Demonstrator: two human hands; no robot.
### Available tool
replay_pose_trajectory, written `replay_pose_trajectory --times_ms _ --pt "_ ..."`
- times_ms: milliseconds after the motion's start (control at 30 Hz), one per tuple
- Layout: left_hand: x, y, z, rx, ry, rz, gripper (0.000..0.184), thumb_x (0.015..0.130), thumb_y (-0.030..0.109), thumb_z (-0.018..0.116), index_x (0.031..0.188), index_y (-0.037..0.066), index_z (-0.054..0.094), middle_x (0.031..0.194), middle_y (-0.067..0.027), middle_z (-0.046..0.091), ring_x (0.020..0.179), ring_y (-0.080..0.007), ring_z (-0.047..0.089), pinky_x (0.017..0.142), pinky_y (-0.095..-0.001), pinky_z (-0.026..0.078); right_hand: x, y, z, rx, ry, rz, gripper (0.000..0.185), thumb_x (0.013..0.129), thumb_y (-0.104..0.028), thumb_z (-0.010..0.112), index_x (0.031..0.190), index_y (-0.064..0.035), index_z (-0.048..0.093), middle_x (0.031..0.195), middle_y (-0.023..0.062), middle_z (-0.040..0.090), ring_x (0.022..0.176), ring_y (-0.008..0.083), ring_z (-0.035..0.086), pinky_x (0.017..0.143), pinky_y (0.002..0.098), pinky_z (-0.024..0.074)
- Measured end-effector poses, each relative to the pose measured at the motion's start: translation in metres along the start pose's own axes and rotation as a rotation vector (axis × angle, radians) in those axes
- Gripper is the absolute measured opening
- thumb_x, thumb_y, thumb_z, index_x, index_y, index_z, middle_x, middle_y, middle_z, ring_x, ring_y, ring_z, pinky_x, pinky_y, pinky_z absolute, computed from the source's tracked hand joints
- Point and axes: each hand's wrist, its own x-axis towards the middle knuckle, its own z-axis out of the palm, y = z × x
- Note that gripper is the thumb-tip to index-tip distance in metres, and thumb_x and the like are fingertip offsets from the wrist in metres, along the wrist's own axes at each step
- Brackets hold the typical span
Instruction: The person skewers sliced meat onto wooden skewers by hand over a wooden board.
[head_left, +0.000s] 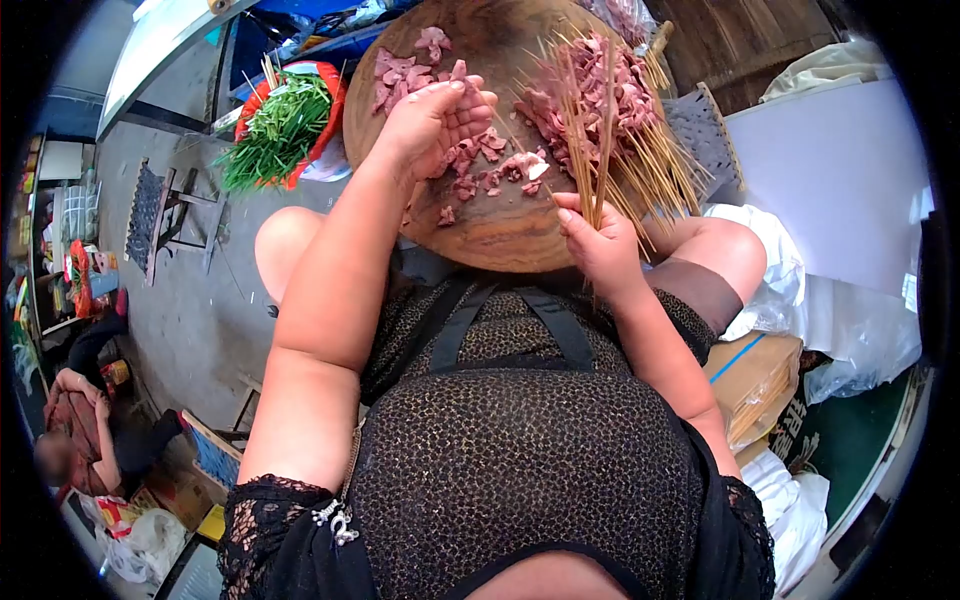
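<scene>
My left hand (440, 125) is over the left part of a round wooden block (470, 240), its fingers curled in and the palm partly showing. Whether a bit of meat is between its fingertips I cannot make out. Loose pink meat pieces (400, 78) lie beside and below it. In my closed right hand (605, 245), at the block's near edge, is a bunch of thin bamboo skewers (603, 150) pointing away from me. One skewer slants from its thumb toward my left hand. Just beyond is a heap of skewered meat (620, 95), its bare sticks fanned toward me.
Left of the block stands a red-lined container of cut green vegetables (285, 125). A low woven stool (150, 220) is on the concrete floor. A white board (830, 180) and plastic bags are at the right. Another person (85, 430) sits at lower left.
</scene>
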Motion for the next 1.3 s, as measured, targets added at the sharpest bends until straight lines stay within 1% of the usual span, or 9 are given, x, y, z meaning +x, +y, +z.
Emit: replay_pose_trajectory --times_ms 233,567,667,733,767,867,900,1100,1300 --pt "-0.006 0.004 0.011 0.040 0.026 0.075 0.029 0.091 0.017 0.044 0.114 0.000 0.047 0.102 -0.0152 0.060 0.090 -0.0231 0.060 0.084 -0.0361 0.049 -0.002 -0.002 0.003 -0.078 0.043 -0.009 0.020 0.086 -0.010 0.056 0.104 -0.0027 0.059 0.064 -0.0089 0.045 0.050 0.0002 0.036 0.044 0.0162 0.0283" --pt "-0.002 0.001 0.004 -0.069 0.008 0.043 0.029 0.090 0.023 0.051 0.108 0.001 0.053 0.096 -0.0133 0.063 0.086 -0.0210 0.062 0.081 -0.0334 0.049 -0.003 -0.004 0.003 -0.047 0.042 0.001 0.019 0.086 -0.009 0.056 0.104 -0.0030 0.059 0.065 -0.0083 0.046 0.050 0.0007 0.037 0.045 0.0159 0.0295" --pt "0.001 -0.007 0.004 0.132 0.086 0.211 0.029 0.089 0.023 0.053 0.107 0.000 0.055 0.093 -0.0107 0.063 0.083 -0.0166 0.061 0.079 -0.0287 0.049 -0.002 -0.003 0.003 -0.099 0.038 -0.032 0.019 0.086 -0.009 0.056 0.104 -0.0030 0.059 0.065 -0.0081 0.046 0.050 0.0008 0.037 0.045 0.0159 0.0296" --pt "0.001 -0.009 0.007 0.493 0.147 0.446 0.030 0.088 0.022 0.056 0.107 -0.001 0.058 0.092 -0.0077 0.064 0.083 -0.0113 0.060 0.076 -0.0236 0.048 -0.002 -0.004 0.003 -0.159 0.041 -0.061 0.019 0.086 -0.009 0.056 0.104 -0.0030 0.059 0.065 -0.0079 0.046 0.051 0.0008 0.037 0.045 0.0160 0.0297" --pt "0.000 -0.010 0.008 0.493 0.146 0.446 0.030 0.088 0.022 0.056 0.107 -0.001 0.058 0.092 -0.0077 0.064 0.083 -0.0113 0.060 0.076 -0.0236 0.048 -0.003 -0.006 0.004 -0.113 0.035 -0.028 0.019 0.086 -0.009 0.056 0.103 -0.0028 0.059 0.066 -0.0075 0.047 0.051 0.0008 0.038 0.045 0.0160 0.0296" --pt "-0.005 -0.010 0.012 0.944 0.138 0.638 0.030 0.087 0.019 0.058 0.109 -0.001 0.059 0.093 -0.0051 0.064 0.087 -0.0073 0.057 0.076 -0.0201 0.045 -0.002 -0.010 0.007 -0.045 0.030 0.002 0.019 0.086 -0.009 0.056 0.103 -0.0027 0.058 0.066 -0.0072 0.046 0.051 0.0008 0.037 0.045 0.0162 0.0291" --pt "-0.005 -0.011 0.013 0.943 0.137 0.636 0.030 0.087 0.019 0.058 0.109 -0.001 0.059 0.093 -0.0051 0.064 0.087 -0.0073 0.057 0.076 -0.0201 0.045 -0.002 -0.011 0.008 -0.023 0.031 0.001 0.018 0.086 -0.009 0.056 0.103 -0.0026 0.058 0.065 -0.0072 0.046 0.051 0.0008 0.037 0.045 0.0163 0.0288" --pt "0.002 -0.005 0.013 0.158 0.122 0.395 0.029 0.089 0.022 0.054 0.108 0.000 0.057 0.095 -0.0091 0.064 0.081 -0.0121 0.060 0.074 -0.0245 0.050 -0.001 -0.011 0.010 0.000 0.058 0.001 0.019 0.086 -0.010 0.056 0.103 -0.0021 0.058 0.063 -0.0082 0.045 0.050 0.0009 0.036 0.045 0.0166 0.0283" --pt "-0.003 0.002 0.011 0.068 0.091 0.295 0.029 0.089 0.018 0.052 0.114 0.001 0.051 0.097 -0.0142 0.063 0.084 -0.0184 0.062 0.076 -0.0317 0.052 -0.003 -0.006 0.001 -0.097 0.025 -0.039 0.020 0.085 -0.010 0.057 0.104 -0.0024 0.060 0.067 -0.0068 0.049 0.053 0.0009 0.039 0.047 0.0159 0.0309"
